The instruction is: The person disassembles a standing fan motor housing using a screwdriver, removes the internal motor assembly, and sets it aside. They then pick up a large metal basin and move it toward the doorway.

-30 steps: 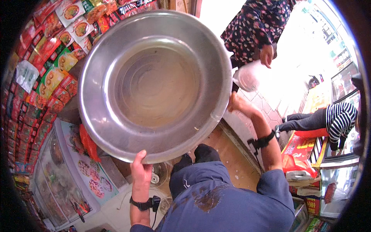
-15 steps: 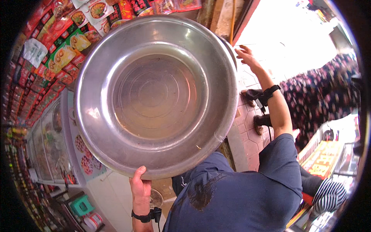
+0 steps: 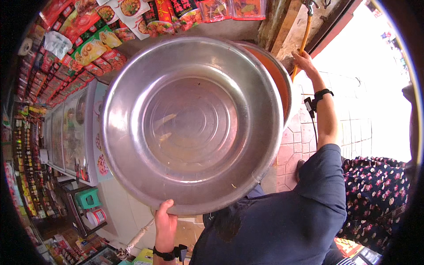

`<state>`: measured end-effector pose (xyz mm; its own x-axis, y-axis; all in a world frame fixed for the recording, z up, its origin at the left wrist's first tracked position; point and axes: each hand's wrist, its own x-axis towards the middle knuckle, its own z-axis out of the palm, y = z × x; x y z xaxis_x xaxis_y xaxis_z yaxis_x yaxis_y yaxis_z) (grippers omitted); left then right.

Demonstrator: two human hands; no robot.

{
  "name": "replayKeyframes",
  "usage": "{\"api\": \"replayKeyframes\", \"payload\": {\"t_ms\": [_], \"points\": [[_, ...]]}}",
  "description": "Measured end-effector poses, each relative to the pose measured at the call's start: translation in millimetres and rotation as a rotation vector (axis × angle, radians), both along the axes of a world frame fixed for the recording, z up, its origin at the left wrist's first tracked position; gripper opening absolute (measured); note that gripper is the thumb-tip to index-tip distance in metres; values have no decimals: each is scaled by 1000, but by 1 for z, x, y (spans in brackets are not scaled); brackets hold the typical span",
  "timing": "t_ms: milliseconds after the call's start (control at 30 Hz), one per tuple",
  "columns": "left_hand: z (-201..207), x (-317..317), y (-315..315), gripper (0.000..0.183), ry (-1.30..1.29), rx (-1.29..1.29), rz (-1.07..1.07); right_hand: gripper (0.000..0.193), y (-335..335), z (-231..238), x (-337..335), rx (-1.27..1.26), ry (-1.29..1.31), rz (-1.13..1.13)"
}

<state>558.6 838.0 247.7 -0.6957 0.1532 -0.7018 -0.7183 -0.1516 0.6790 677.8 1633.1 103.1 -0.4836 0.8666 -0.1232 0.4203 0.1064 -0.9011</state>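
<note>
A wide, shallow metal basin (image 3: 194, 185) is held up before me, its inside facing me. My left hand (image 3: 165, 223) grips its near rim, thumb over the edge and the other fingers hidden underneath. A yellow hose (image 3: 305, 33) hangs from a metal tap (image 3: 310, 4) at the upper right. Around that hose, below the tap, my right hand (image 3: 305, 65) is closed, its arm stretched out. Behind the basin's right side shows part of a second round vessel, orange inside (image 3: 279, 81).
Packaged foods (image 3: 128, 20) hang along the far and left walls. A glass-topped freezer (image 3: 73, 128) stands left, with a green stool (image 3: 89, 198) nearer me. Right of me, a person in a floral garment (image 3: 375, 185) stands close, by the paved doorway (image 3: 349, 115).
My right hand, open in the air before, has reached the hose and closed on it. The orange-lined vessel shows more behind the basin. The person in floral clothing sits lower in view.
</note>
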Motion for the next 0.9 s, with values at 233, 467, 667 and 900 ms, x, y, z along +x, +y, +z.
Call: {"api": "replayKeyframes", "payload": {"t_ms": [233,467,667,900], "points": [[-18,-4,0,36,24,-24,-40,38,-45,90,90,130,-378,142],[-29,-17,9,54,-16,79,-158,35,-109,139,31,-619,493,422],[-26,-10,-2,52,-32,63,-176,43,-144,90,-21,-383,209,227],[-28,8,-3,38,-18,-54,-112,56,-74,139,-30,870,-366,-26]]}}
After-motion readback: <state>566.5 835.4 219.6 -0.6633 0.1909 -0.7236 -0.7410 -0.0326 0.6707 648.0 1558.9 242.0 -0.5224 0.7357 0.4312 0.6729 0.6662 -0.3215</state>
